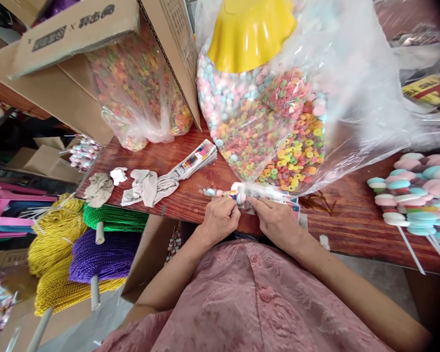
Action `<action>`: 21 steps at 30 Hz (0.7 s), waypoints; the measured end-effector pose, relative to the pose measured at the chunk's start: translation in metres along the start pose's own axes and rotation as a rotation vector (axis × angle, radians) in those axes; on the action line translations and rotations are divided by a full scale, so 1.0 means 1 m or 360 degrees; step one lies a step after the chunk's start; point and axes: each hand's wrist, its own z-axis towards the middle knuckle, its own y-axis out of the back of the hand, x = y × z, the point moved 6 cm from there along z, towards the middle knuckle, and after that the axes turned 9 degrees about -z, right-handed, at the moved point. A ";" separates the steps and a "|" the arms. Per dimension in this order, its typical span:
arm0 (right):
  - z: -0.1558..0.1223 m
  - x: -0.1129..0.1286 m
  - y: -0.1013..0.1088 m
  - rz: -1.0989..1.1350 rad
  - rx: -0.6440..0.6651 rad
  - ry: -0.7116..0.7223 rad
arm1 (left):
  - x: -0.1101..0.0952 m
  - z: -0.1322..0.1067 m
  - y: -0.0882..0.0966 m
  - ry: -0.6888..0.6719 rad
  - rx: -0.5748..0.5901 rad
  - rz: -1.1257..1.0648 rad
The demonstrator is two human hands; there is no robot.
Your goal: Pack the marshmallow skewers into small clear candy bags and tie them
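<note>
We see the red-brown wooden table crossing the middle of the frame, with a huge clear bag of candies at upper centre-right and an open cardboard box at upper left. Skewered marshmallows lie at the right edge. At the centre, our left hand is curled, thumb and forefinger apparently pinching a row of pastel candies; our right hand points its forefinger towards it, and whether its other fingers grip anything we cannot tell. Clear printed sleeves lie just beyond that hand. The row sits beside them; we judge the step in hand to be close fingertip work at the film's end, and the next move to call for a steady left pinch and a light right fingertip
</note>
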 end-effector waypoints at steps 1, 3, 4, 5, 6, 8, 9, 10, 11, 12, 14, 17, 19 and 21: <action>-0.001 -0.004 -0.002 -0.0020 0.0089 -0.0064 | -0.002 -0.001 0.004 -0.0009 0.0087 0.0047; -0.003 -0.012 -0.004 -0.0065 0.0204 -0.0160 | -0.004 0.003 0.021 -0.0060 0.0205 0.0121; -0.003 -0.016 -0.003 -0.0078 0.0209 -0.0172 | -0.004 0.009 0.033 -0.0093 0.0203 0.0159; -0.004 -0.019 -0.001 -0.0086 0.0179 -0.0155 | -0.003 0.016 0.047 -0.0122 0.0167 0.0211; -0.003 -0.020 0.003 -0.0095 0.0116 -0.0110 | -0.002 0.025 0.059 -0.0163 0.0151 0.0267; -0.001 -0.020 0.013 -0.0116 -0.0081 0.0039 | 0.002 0.043 0.070 -0.0242 0.0290 0.0373; 0.000 -0.018 0.018 -0.0126 -0.0188 0.0133 | 0.005 0.051 0.070 -0.0261 0.0444 0.0417; 0.001 -0.015 0.024 -0.0139 -0.0287 0.0227 | 0.008 0.057 0.065 -0.0261 0.0636 0.0441; 0.003 -0.012 0.031 -0.0153 -0.0375 0.0307 | 0.011 0.062 0.060 -0.0239 0.0839 0.0448; 0.004 -0.010 0.037 -0.0169 -0.0444 0.0371 | 0.013 0.065 0.054 -0.0195 0.1020 0.0437; 0.007 -0.007 0.047 -0.0225 -0.0517 0.0451 | 0.015 0.067 0.046 -0.0092 0.1249 0.0372; 0.010 -0.007 0.055 -0.0300 -0.0511 0.0461 | 0.011 0.067 0.042 -0.0022 0.1226 0.0249; 0.012 -0.008 0.056 -0.0293 -0.0460 0.0440 | 0.006 0.064 0.042 -0.0063 0.1125 0.0257; 0.014 -0.007 0.056 -0.0290 -0.0396 0.0447 | 0.001 0.060 0.042 -0.0112 0.1068 0.0379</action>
